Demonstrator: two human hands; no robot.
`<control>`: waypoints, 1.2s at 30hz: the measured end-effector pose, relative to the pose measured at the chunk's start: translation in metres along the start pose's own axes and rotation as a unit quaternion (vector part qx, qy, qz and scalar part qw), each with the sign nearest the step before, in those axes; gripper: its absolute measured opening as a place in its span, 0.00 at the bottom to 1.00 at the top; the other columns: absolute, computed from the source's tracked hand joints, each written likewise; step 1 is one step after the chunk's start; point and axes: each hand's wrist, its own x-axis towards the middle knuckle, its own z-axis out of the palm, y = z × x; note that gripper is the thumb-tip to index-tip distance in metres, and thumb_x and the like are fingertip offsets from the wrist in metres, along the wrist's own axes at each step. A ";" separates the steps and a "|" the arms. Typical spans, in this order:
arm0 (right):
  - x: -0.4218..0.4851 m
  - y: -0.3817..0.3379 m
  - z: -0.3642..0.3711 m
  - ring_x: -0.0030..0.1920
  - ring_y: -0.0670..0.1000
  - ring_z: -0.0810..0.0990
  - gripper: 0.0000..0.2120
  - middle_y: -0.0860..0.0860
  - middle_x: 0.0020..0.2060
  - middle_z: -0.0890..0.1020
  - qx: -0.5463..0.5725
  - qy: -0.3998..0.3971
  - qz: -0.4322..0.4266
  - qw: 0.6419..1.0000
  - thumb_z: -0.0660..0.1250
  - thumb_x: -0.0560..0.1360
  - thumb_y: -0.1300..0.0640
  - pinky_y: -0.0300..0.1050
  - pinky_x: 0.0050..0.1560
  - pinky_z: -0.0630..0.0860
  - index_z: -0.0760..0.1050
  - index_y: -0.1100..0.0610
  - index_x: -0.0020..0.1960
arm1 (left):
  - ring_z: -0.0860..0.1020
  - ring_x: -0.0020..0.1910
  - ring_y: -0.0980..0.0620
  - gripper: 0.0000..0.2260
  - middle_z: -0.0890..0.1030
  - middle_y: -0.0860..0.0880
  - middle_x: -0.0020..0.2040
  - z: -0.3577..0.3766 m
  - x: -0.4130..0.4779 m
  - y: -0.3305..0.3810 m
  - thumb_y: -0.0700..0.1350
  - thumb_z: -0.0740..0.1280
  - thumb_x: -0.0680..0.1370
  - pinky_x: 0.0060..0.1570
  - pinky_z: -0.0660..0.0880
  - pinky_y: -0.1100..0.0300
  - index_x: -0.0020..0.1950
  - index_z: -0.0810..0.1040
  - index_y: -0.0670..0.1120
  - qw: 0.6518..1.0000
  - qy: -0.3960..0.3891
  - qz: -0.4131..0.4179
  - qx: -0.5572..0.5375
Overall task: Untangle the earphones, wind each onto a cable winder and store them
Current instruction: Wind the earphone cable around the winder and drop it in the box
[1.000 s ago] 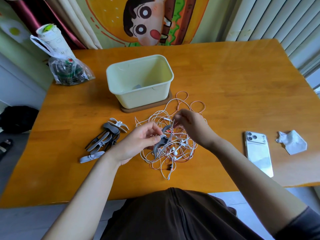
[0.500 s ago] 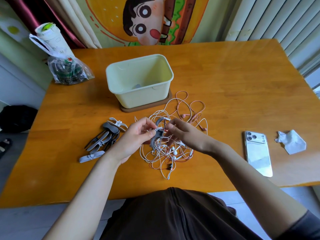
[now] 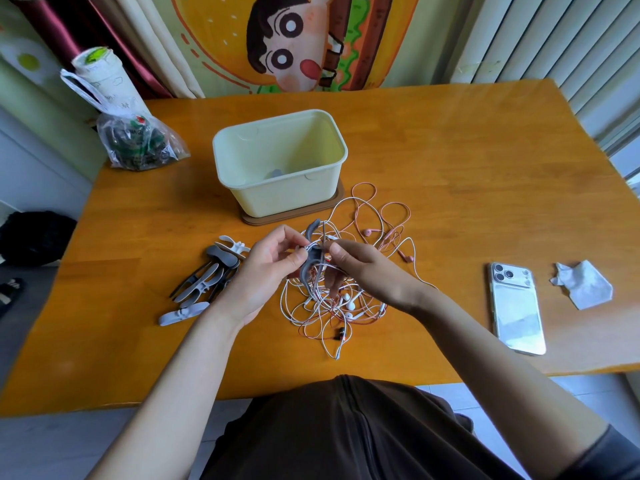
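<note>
A tangle of white and pink earphone cables [image 3: 346, 299] lies on the orange table in front of me. Above it my left hand [image 3: 270, 268] pinches a grey cable winder [image 3: 310, 261], which stands roughly upright with white cable across it. My right hand [image 3: 360, 268] pinches the white cable right beside the winder. Pink earbuds [image 3: 369, 232] lie at the back right of the tangle. Several spare grey, black and white winders [image 3: 211, 275] lie in a heap to the left. A pale yellow storage box [image 3: 280, 164] stands open behind the tangle on a brown lid.
A white phone [image 3: 516, 306] lies face down at the right, with a crumpled tissue [image 3: 585, 285] beyond it. A clear plastic bag [image 3: 138, 143] and a white paper-wrapped roll [image 3: 104, 77] sit at the back left corner. The table's front edge is close to my body.
My hands have drawn closer together and lifted the winder higher over the tangle. My right hand has come from the far side of the tangle to the winder.
</note>
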 end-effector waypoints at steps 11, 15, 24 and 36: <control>0.001 -0.002 0.008 0.31 0.44 0.72 0.09 0.45 0.30 0.77 -0.060 0.070 -0.009 0.996 0.59 0.80 0.59 0.36 0.32 0.69 0.73 0.51 0.43 | 0.79 0.48 0.50 0.07 0.80 0.48 0.46 0.002 -0.001 0.002 0.35 0.61 0.79 0.48 0.76 0.59 0.48 0.73 0.47 0.993 0.065 0.019 -0.098; 0.002 -0.004 0.012 0.28 0.40 0.73 0.04 0.48 0.31 0.79 -0.003 0.084 -0.007 0.996 0.60 0.79 0.61 0.32 0.30 0.69 0.73 0.58 0.47 | 0.80 0.45 0.53 0.06 0.80 0.48 0.45 0.006 -0.002 0.005 0.35 0.60 0.79 0.45 0.77 0.62 0.48 0.72 0.46 0.985 0.076 0.034 -0.149; 0.005 -0.005 0.017 0.26 0.40 0.73 0.07 0.48 0.32 0.81 -0.025 0.092 -0.001 0.995 0.61 0.79 0.61 0.30 0.28 0.68 0.76 0.60 0.46 | 0.82 0.46 0.51 0.06 0.80 0.43 0.50 0.014 0.000 0.003 0.34 0.59 0.80 0.51 0.79 0.57 0.50 0.72 0.44 0.964 0.149 0.029 -0.218; -0.001 -0.004 0.032 0.28 0.37 0.74 0.08 0.47 0.35 0.77 -0.197 0.144 -0.072 0.967 0.58 0.81 0.61 0.29 0.30 0.68 0.74 0.56 0.46 | 0.78 0.56 0.41 0.09 0.78 0.43 0.53 0.018 0.008 -0.003 0.35 0.62 0.80 0.60 0.75 0.48 0.49 0.75 0.49 0.953 0.268 0.042 -0.131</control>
